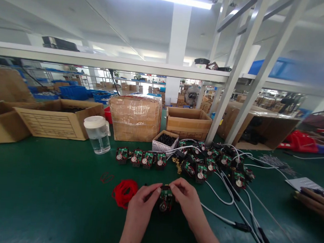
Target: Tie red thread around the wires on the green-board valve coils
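Both my hands meet over a small black module with a green circuit board [165, 202], held just above the green table [48, 195]. My left hand [142, 206] pinches its left side, and my right hand [187, 199] grips its right side and top. A heap of red rubber bands [124, 192] lies just left of my left hand. A row of several like modules [141, 158] stands behind, and a larger cluster of modules with white cables [217, 162] spreads out to the right.
A clear lidded water jug [98, 134] stands at back left. Cardboard boxes [136, 118] line the rear, with a small white box of black parts [164, 140]. White and black cables [235, 215] trail to the right front edge. Slanted metal frame legs [237, 78] rise at right.
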### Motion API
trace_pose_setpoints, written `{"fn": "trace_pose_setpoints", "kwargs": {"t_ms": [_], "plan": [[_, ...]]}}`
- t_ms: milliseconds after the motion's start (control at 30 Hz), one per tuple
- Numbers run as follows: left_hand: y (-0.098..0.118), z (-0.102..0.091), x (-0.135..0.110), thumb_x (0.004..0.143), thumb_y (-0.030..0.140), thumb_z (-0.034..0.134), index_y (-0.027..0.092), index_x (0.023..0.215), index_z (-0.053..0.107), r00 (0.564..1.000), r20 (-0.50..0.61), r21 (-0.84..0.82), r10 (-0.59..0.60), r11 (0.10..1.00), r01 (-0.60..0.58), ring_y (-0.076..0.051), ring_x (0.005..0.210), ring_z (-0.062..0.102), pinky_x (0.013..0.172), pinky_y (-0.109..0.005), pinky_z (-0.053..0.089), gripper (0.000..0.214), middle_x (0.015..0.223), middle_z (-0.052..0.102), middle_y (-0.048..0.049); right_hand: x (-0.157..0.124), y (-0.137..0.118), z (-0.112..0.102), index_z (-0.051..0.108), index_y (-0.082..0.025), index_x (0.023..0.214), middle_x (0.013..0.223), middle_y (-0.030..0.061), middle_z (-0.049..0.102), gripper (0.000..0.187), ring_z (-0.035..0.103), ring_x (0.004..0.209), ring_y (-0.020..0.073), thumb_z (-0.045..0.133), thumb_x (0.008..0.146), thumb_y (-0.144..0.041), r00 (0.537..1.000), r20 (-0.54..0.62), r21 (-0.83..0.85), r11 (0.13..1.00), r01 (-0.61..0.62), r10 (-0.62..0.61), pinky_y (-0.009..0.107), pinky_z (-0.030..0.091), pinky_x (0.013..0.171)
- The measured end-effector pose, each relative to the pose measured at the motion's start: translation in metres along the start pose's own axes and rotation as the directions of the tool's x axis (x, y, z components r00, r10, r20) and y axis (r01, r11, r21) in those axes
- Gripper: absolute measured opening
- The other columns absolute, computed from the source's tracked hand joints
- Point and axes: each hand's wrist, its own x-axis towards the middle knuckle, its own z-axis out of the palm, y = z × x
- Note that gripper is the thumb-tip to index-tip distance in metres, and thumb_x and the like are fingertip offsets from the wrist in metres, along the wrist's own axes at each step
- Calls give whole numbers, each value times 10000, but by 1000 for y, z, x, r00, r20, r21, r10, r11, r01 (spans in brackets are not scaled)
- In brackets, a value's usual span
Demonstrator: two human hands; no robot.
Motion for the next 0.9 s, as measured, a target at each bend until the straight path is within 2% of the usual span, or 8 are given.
{"fn": "trace_pose_setpoints", "kwargs": {"t_ms": [100, 267, 433, 533, 667, 900], "plan": [[-1, 2, -1, 789, 555, 622, 260, 1042, 789, 1000, -11, -2, -6, 1000, 6, -213, 825, 651, 740, -307, 495, 422, 866, 688, -18, 0, 3, -4, 704, -196, 877, 805, 9, 611, 160, 547, 700, 164, 643, 859, -343, 999, 43, 18, 1000, -1, 0, 263, 420, 626], [-1, 2, -1, 801, 552, 614, 252, 1053, 785, 1000, -12, 3, 15, 1000, -15, -219, 822, 642, 747, -317, 497, 428, 847, 672, -21, 0, 2, -6, 725, -193, 886, 832, 21, 632, 131, 568, 731, 177, 663, 833, -296, 999, 35, -15, 1000, 26, -25, 283, 445, 667], [-3, -5, -6, 857, 539, 544, 252, 1143, 753, 997, 63, -77, 51, 996, -46, -243, 969, 655, 867, -354, 524, 456, 1028, 725, -57, -5, -4, -5, 721, -194, 927, 788, 4, 605, 195, 533, 647, 148, 617, 876, -352, 999, 36, 55, 998, 6, -8, 258, 404, 581], [-4, -9, -9, 854, 492, 564, 256, 1158, 746, 996, 90, -138, 28, 990, -16, -242, 983, 670, 907, -368, 526, 426, 1079, 741, -56, -8, -4, -6, 715, -193, 955, 757, -11, 588, 225, 503, 594, 128, 596, 885, -372, 998, 57, 102, 995, -13, 7, 250, 387, 555], [-3, -10, -9, 841, 465, 593, 268, 1157, 747, 994, 108, -134, -9, 991, 24, -240, 979, 680, 915, -371, 527, 403, 1068, 757, -42, -8, 0, -8, 711, -197, 983, 770, -10, 605, 210, 516, 627, 136, 619, 864, -343, 997, 80, 77, 997, -20, 14, 252, 397, 576], [-4, -8, -7, 797, 421, 616, 250, 1156, 748, 994, 107, -131, 3, 991, 11, -258, 1068, 665, 956, -383, 520, 418, 1137, 755, -53, -9, 7, -8, 702, -216, 996, 836, 5, 641, 203, 552, 691, 161, 610, 875, -349, 997, 73, 26, 1000, 0, -2, 266, 432, 611]]}}
